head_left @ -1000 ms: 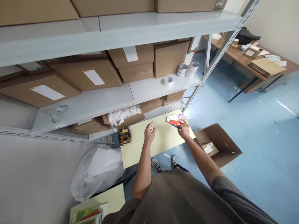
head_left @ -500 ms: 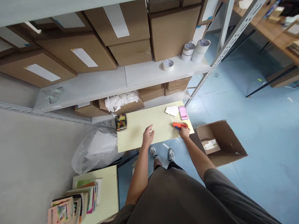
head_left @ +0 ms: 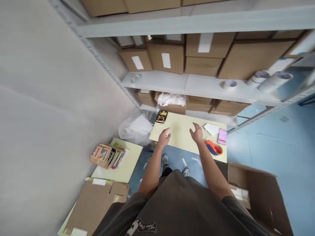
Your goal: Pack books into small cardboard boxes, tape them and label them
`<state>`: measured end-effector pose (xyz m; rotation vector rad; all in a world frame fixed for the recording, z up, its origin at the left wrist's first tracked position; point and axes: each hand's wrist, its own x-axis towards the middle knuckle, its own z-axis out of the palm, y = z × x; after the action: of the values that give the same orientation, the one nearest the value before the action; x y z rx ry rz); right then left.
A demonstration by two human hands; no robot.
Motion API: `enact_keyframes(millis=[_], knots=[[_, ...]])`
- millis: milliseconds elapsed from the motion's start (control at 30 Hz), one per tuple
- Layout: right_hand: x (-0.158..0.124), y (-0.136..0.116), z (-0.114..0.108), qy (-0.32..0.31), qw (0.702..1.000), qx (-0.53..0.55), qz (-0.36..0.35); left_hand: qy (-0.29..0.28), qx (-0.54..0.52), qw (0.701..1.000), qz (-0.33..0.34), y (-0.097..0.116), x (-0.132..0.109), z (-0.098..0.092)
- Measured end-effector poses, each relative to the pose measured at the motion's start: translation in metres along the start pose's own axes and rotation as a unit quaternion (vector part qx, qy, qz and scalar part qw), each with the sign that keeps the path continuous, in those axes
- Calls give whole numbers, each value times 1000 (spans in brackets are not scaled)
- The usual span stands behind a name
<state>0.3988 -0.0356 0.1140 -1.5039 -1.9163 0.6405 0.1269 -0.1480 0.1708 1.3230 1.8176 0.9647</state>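
Note:
Over the front left part of the pale yellow table [head_left: 182,131] hovers my left hand [head_left: 163,137], fingers apart and holding nothing. My right hand [head_left: 196,132] is also open, above the table's middle right. Just right of it lies an orange and blue tape dispenser [head_left: 213,148], untouched. White paper pieces [head_left: 211,129] and a pink pad or packet [head_left: 222,136], partly blurred, sit near the right end. A dark book or booklet marked 365 [head_left: 161,116] rests at the far left corner.
Behind the table, a shelf [head_left: 169,80] bears cardboard boxes [head_left: 167,59] and tape rolls [head_left: 230,85]. Stacked books [head_left: 108,156] and a flattened carton [head_left: 98,203] lie at left. An open cardboard box [head_left: 265,190] stands at right; a plastic bag [head_left: 136,129] sits beside the table.
My right hand has let go of the tape dispenser and moved left, opening. The dispenser stays on the table. The view has swung left, showing more wall and the flattened carton.

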Motion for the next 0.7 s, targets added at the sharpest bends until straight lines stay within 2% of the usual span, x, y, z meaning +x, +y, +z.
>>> enact_keyframes(millis=[200,333,467,567,633,700], knots=[[26,-107,93,-99,989,45,-100,142,-38,987,-72,-77,-17,-89],[36,-175,170,-167,976,58,-129,235,-70,961,-125,-136,-21,-155],[50,-235,246,-228,959,52,-161,285,-93,938,-176,-193,-13,-218],[65,-258,295,-261,955,4,-141,286,-106,928,-213,-229,7,-243],[76,-261,324,-280,953,-40,-106,270,-113,927,-235,-250,27,-248],[86,-255,351,-297,949,-81,-71,243,-115,928,-256,-269,48,-245]])
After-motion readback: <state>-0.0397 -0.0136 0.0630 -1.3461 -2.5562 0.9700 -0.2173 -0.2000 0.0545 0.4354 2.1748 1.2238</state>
